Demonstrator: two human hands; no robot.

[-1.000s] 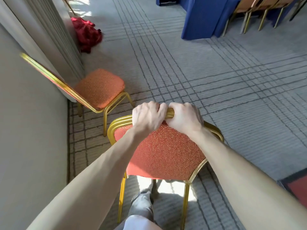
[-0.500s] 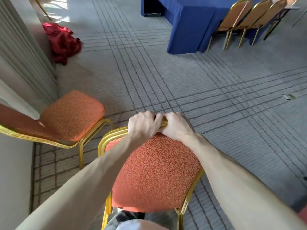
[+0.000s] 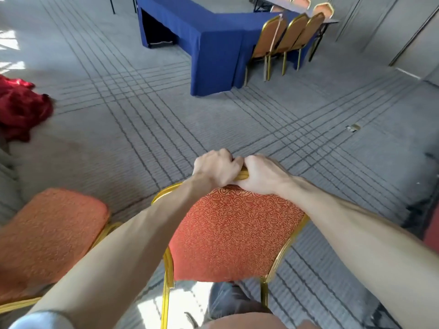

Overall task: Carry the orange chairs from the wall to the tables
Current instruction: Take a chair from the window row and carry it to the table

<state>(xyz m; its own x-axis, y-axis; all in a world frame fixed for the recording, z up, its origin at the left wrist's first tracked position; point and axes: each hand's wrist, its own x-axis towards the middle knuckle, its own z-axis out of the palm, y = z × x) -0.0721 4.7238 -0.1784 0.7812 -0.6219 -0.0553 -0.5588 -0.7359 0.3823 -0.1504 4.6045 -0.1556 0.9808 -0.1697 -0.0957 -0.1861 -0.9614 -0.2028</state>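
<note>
Under both hands: the orange chair, its patterned back tilted toward the camera, held by its gold top rail.
Left hand: fingers curled over the rail, knuckles touching the other hand's.
Right hand: wrapped round the rail the same way.
Beneath the left forearm: a second orange chair, untouched.
Far ahead, right of the hands: the blue-draped table, with three seated chairs along its side.
Far ahead, left of the hands: a heap of red cloth.
Step, as I judge it: carrying this chair across to the table.
Doing it well: both hands grip mid-rail, so the chair may twist. Spreading them toward the corners should steady it. Keep the legs off the neighbouring chair and aim for the free space beside the row.
</note>
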